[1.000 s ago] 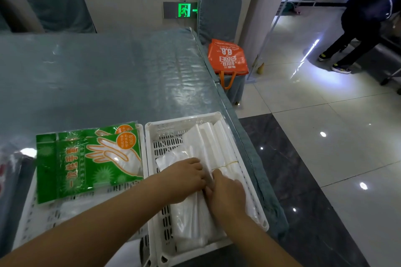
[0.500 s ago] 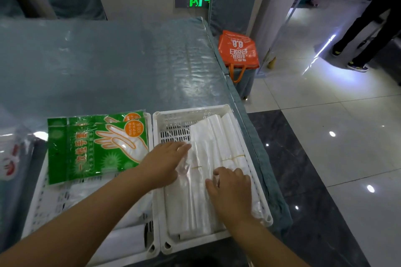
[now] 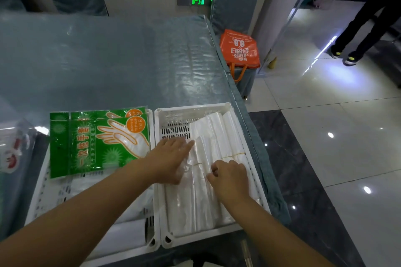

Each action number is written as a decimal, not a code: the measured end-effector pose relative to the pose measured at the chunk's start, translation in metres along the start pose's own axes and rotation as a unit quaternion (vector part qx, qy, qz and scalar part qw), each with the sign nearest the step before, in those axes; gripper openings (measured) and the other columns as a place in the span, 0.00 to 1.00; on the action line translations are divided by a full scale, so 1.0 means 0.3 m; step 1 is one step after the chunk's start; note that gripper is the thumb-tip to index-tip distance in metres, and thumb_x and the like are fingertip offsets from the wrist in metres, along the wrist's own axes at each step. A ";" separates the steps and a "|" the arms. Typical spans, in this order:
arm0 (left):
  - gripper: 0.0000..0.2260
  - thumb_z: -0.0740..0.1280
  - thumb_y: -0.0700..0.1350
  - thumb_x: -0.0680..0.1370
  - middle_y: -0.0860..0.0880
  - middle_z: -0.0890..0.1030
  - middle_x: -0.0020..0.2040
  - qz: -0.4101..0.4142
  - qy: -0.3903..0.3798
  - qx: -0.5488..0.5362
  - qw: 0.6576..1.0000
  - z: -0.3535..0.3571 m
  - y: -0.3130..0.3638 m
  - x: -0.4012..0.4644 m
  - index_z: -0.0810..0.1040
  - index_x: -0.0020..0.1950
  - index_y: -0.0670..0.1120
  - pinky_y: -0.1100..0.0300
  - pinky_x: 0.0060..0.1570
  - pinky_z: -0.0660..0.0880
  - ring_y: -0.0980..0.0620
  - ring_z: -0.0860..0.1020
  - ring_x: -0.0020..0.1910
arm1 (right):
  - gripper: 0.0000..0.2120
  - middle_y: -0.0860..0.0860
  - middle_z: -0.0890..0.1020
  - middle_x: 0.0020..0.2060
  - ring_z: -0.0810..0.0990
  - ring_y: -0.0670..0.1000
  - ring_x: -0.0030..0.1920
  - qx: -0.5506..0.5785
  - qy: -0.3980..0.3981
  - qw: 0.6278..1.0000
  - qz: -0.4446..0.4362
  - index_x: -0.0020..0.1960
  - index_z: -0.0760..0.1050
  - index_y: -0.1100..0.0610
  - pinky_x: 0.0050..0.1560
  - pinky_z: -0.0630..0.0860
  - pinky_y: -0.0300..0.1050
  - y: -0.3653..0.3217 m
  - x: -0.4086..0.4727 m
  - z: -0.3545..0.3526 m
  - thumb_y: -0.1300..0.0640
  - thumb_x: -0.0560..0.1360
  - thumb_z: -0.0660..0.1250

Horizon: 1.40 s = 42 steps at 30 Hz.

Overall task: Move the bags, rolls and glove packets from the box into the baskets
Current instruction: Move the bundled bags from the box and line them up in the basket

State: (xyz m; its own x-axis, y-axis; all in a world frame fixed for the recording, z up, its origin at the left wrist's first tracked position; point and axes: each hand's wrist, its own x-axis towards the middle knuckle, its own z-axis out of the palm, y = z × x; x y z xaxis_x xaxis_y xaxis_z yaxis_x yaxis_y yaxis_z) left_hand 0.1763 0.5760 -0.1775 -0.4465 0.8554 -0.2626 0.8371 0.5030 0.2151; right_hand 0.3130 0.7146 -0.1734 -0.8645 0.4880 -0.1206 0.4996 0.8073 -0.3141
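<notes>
1. Far left of the frame: a clear packet with red print (image 3: 13, 154) is seen at the edge, blurred; its kind cannot be told. The box named in the task is not in view, so what is left to be moved cannot be counted.
2. Left basket (image 3: 41, 191), white and slotted, lower left of the frame, on the worktop (image 3: 108, 60): two green glove packets (image 3: 97, 141) are laid overlapping across its far end. Beneath and nearer the viewer, white rolls or bags (image 3: 121, 232) are partly seen. This basket is judged to be stocked already.
3. Left hand (image 3: 171, 158), centre of the frame: it is laid flat, fingers spread, palm down on the left side of the bags; nothing is clasped.
4. Right basket (image 3: 234, 112), centre right of the frame, touching the left basket: bundles of clear folded bags (image 3: 217, 136) are laid lengthwise and fill most of it; thin bands are seen across them. A bare patch of slotted floor is left at the far left corner.
5. Right hand (image 3: 230, 180), lower centre right: the fingers are curled down upon the bags near a band; whether a fold is pinched cannot be told.
6. Judgement: the placing of the bags is taken as done, and only their tidying is in hand.
</notes>
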 end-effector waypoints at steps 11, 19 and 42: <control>0.51 0.62 0.68 0.64 0.44 0.32 0.73 0.015 0.000 0.043 0.999 0.118 0.209 -0.189 0.39 0.75 0.46 0.40 0.67 0.31 0.43 0.29 0.70 | 0.12 0.48 0.81 0.38 0.72 0.48 0.40 -0.060 0.025 0.997 -0.033 0.44 0.77 0.52 0.45 0.64 0.45 -0.020 -0.025 -0.002 0.49 0.78 0.58; 0.42 0.58 0.60 0.72 0.38 0.36 0.75 -0.001 -0.023 0.086 0.996 0.134 0.223 -0.164 0.39 0.74 0.41 0.42 0.67 0.33 0.39 0.33 0.72 | 0.06 0.49 0.80 0.37 0.71 0.49 0.36 -0.009 -0.002 1.000 -0.007 0.43 0.73 0.53 0.49 0.71 0.44 -0.060 -0.003 0.016 0.50 0.75 0.63; 0.49 0.52 0.71 0.66 0.43 0.31 0.72 0.014 0.027 0.073 0.997 0.131 0.232 -0.063 0.34 0.72 0.42 0.44 0.64 0.24 0.47 0.22 0.65 | 0.12 0.45 0.79 0.35 0.69 0.48 0.41 -0.073 0.079 0.994 0.014 0.38 0.77 0.50 0.46 0.61 0.47 0.049 0.078 -0.034 0.43 0.72 0.63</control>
State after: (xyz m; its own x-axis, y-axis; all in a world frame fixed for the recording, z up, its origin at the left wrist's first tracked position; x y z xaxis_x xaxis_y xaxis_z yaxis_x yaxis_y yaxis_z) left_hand 0.2554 0.5900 -0.1946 -0.4346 0.8766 -0.2066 0.8853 0.4580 0.0812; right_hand 0.3006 0.7413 -0.1712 -0.8361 0.5480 0.0265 0.5362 0.8264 -0.1717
